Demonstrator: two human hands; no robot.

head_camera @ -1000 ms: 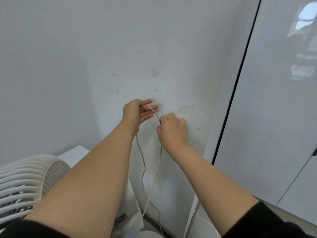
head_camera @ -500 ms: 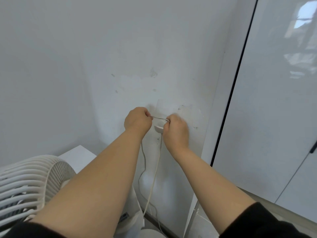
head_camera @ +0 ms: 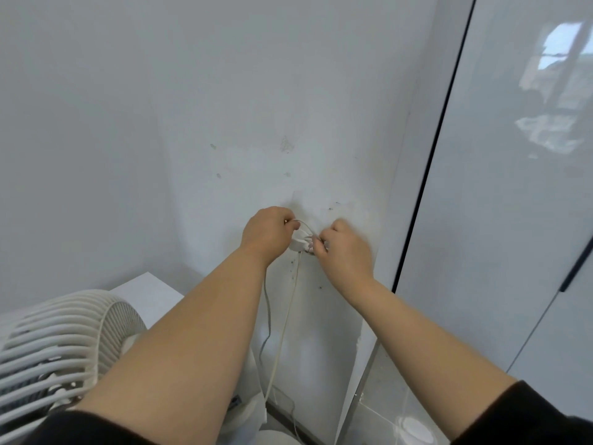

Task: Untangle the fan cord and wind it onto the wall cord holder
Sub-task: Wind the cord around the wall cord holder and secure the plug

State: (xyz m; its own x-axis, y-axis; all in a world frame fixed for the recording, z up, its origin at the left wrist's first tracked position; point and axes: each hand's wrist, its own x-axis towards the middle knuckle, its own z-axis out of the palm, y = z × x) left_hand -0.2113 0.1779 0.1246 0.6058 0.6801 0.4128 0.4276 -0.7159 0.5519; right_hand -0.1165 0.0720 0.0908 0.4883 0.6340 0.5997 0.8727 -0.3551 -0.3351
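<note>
Between left hand and right hand, cord over wall holder.

Cord holder mostly covered; fan cropped left.

No legible text, brand, number or sign is recorded anywhere in the head view. One small dark label stands on the white fan base, at about 7 o'clock from the frame centre, but its print is too small and blurred to read. The specks on the wall at 12 o'clock are stains, not characters.
</note>
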